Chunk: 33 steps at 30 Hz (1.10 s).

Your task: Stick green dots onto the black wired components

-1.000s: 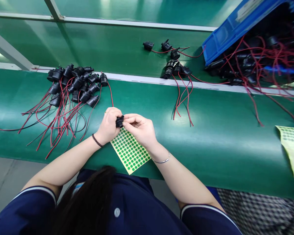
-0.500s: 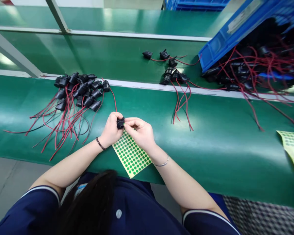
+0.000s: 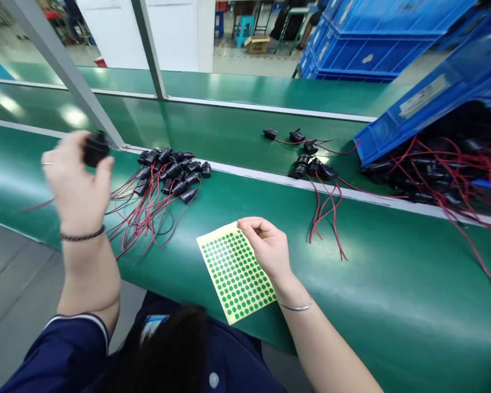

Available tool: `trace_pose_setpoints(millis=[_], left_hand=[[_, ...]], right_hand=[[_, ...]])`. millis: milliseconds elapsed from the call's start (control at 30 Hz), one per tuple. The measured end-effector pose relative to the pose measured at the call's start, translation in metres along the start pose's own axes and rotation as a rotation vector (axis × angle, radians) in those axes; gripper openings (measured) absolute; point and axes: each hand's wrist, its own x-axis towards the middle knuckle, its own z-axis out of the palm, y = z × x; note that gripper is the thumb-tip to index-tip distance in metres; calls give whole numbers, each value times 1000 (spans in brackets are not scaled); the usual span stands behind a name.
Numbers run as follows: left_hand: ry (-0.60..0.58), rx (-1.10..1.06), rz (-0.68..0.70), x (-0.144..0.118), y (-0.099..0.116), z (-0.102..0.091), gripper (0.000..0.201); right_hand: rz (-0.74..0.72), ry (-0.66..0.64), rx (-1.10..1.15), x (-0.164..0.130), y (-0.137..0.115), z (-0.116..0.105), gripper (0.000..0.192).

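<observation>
My left hand [image 3: 79, 180] is raised at the left, blurred by motion, its fingers closed around a black plastic lamp-holder-like part [image 3: 95, 148]. A red wire trails to the left below that hand. On the bench in front of me lies a pale yellow sheet of round green stickers [image 3: 237, 275]. My right hand [image 3: 265, 245] is at the sheet's upper right corner, thumb and forefinger pinched together on its edge. Between the hands sits a pile of similar black parts with red wires [image 3: 174, 172].
More black parts [image 3: 306, 164] with red wires lie beyond the white strip. At the right, a tilted blue crate [image 3: 417, 109] holds many more. Blue crates [image 3: 360, 54] stand stacked behind. A grey metal post [image 3: 77, 82] rises at the left.
My left hand has moved away from the right hand, up and left, carrying the black part. My right hand has come to the sheet's corner. The camera view has tilted upward.
</observation>
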Motion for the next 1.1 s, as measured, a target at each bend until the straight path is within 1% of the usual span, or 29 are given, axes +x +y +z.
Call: trace_pose_setpoints(millis=[33, 67, 100, 167, 233, 267, 333, 400, 467, 500, 567, 600, 633, 667, 733, 767, 867, 900, 1000, 1100], left_hand=[[-82, 118, -17, 1, -4, 14, 49], [-190, 197, -37, 2, -8, 31, 44], [-303, 245, -59, 3, -11, 48, 43], [-431, 275, -95, 3, -18, 81, 44], [-500, 268, -92, 3, -23, 104, 45], [-511, 266, -86, 3, -25, 112, 46], [-507, 273, -81, 1, -28, 121, 48], [-499, 285, -80, -2, -30, 124, 48], [-514, 286, -76, -5, -32, 125, 48], [-528, 279, -75, -6, -33, 125, 48], [-550, 261, -75, -7, -33, 122, 51], [-550, 248, -70, -8, -32, 119, 53], [-540, 233, -61, -8, -30, 115, 55], [-518, 214, -49, -9, -26, 109, 57], [-452, 157, -11, -12, -15, 97, 58], [-418, 115, 17, -15, -8, 90, 57], [-358, -53, 145, -27, 13, 77, 51], [-353, -111, 194, -33, 20, 75, 48], [-363, -258, 327, -50, 35, 75, 41], [-423, -356, 404, -66, 47, 82, 37]], right_hand=[[4, -7, -3, 0, 1, 1, 22], [12, -10, -5, 0, 2, 1, 23], [23, -11, -10, 0, 3, 1, 23], [41, -9, -22, 1, 3, 0, 25], [49, -6, -34, 2, 3, -3, 26], [47, -5, -41, 3, 3, -5, 27], [30, 1, -70, 7, 4, -9, 28], [-7, 9, -141, 17, 6, -15, 30], [-48, 17, -280, 35, 8, -26, 31], [-61, 27, -380, 48, 9, -35, 31], [-68, 87, -673, 78, 10, -57, 28], [-40, 139, -854, 94, 10, -70, 27], [28, 191, -1023, 109, 10, -82, 27], [79, 245, -1085, 123, 11, -94, 28], [162, 305, -1150, 147, 13, -111, 31], [197, 315, -1167, 156, 15, -116, 34], [260, 320, -1202, 175, 23, -118, 54], [268, 321, -1207, 179, 26, -117, 57], [255, 337, -1196, 187, 28, -112, 47], [193, 314, -1130, 186, 23, -109, 39]])
